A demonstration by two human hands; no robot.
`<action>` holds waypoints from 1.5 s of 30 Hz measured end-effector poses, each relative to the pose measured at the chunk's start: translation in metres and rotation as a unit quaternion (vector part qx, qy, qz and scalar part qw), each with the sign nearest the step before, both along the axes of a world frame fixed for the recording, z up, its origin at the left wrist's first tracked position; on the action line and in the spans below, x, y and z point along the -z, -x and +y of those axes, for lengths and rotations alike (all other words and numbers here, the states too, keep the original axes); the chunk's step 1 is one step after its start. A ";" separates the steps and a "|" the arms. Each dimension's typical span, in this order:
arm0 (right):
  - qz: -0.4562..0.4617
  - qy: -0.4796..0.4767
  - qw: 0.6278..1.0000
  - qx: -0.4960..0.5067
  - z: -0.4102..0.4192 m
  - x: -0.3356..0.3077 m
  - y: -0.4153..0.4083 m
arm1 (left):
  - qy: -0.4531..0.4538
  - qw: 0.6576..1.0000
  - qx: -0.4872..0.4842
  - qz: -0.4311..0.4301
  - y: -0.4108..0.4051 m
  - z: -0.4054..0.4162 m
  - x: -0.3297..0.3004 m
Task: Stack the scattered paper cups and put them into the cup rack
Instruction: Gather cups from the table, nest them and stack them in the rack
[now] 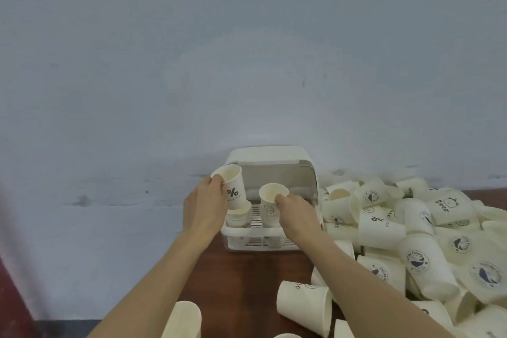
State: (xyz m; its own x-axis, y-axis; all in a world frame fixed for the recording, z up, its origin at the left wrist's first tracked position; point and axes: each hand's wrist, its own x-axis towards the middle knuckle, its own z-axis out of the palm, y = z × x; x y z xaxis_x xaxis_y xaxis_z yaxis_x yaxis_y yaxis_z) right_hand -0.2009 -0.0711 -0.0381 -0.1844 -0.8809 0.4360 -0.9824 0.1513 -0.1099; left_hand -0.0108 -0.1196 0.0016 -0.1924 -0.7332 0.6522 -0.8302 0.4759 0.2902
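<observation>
A white cup rack (pixel 310 173) with its lid raised stands against the wall. My left hand (pixel 204 206) grips a paper cup with a percent mark (pixel 233 186), held over another cup (pixel 240 214) that stands in the rack's left side. My right hand (pixel 297 212) pinches the rim of a cup with a smiley mark (pixel 270 200), which stands upright in the rack's middle. A large heap of scattered paper cups (pixel 411 233) covers the table to the right of the rack.
More loose cups lie near me: one on its side (pixel 304 306) and one at the bottom edge (pixel 183 320). The brown table (pixel 247 269) shows between my arms. A pale wall (pixel 247 63) rises right behind the rack.
</observation>
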 end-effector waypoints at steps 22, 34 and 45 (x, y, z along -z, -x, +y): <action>-0.007 -0.162 0.986 -0.024 0.011 -0.010 -0.008 | -0.121 0.989 -0.007 -0.084 0.019 -0.031 0.023; -0.008 -0.140 0.989 -0.047 0.025 -0.018 -0.018 | -0.244 0.952 0.030 -0.180 0.014 -0.027 0.040; -0.040 -0.137 0.989 -0.050 0.047 -0.017 -0.016 | -0.214 0.963 0.116 -0.114 0.023 0.007 0.031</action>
State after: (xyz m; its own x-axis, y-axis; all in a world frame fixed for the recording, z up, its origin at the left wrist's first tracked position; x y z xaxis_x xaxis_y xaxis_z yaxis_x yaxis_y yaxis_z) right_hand -0.1852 -0.0243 -0.0211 -0.1151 -0.9793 0.1663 -0.9838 0.0893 -0.1552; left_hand -0.0342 -0.1128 -0.0295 -0.4853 -0.8460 0.2210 -0.7819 0.5330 0.3234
